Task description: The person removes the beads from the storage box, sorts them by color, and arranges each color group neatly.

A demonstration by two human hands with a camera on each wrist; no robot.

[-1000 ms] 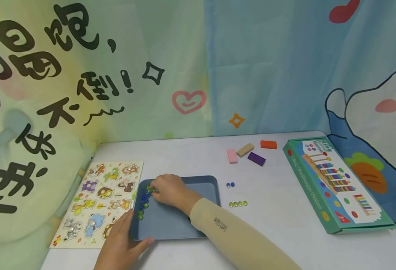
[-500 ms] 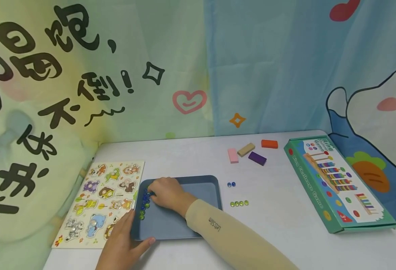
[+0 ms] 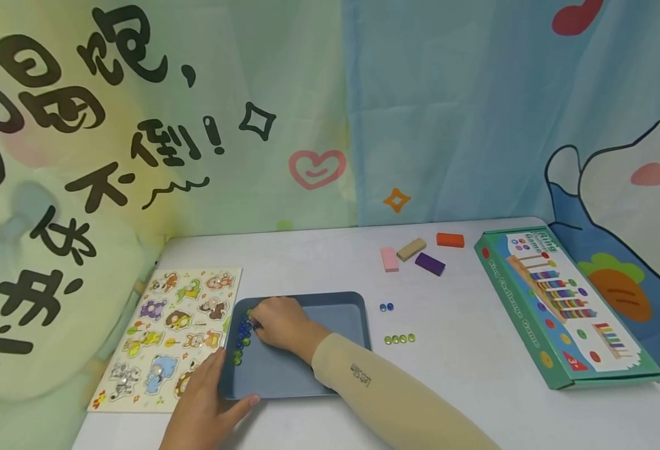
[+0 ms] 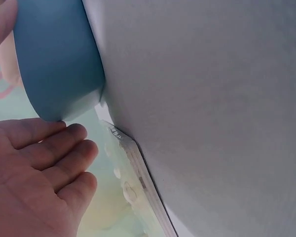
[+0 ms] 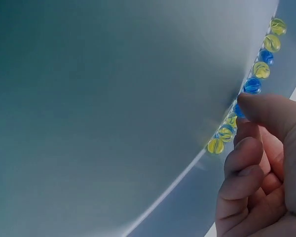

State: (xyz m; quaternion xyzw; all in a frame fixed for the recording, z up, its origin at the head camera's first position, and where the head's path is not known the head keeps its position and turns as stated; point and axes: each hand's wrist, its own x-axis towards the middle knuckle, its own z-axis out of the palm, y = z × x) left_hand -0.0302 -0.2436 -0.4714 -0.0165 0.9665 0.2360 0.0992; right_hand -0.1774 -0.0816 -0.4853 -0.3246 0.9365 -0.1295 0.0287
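Right wrist view: the right hand (image 5: 266, 173), fingers (image 5: 242, 187) curled, pinches a blue marble (image 5: 240, 110) in the tray (image 5: 113, 108).

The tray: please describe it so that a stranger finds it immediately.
On the white table, the blue-grey tray lies just right of the animal board. Unlike that board, it has a raised rim, with marbles along its left side.
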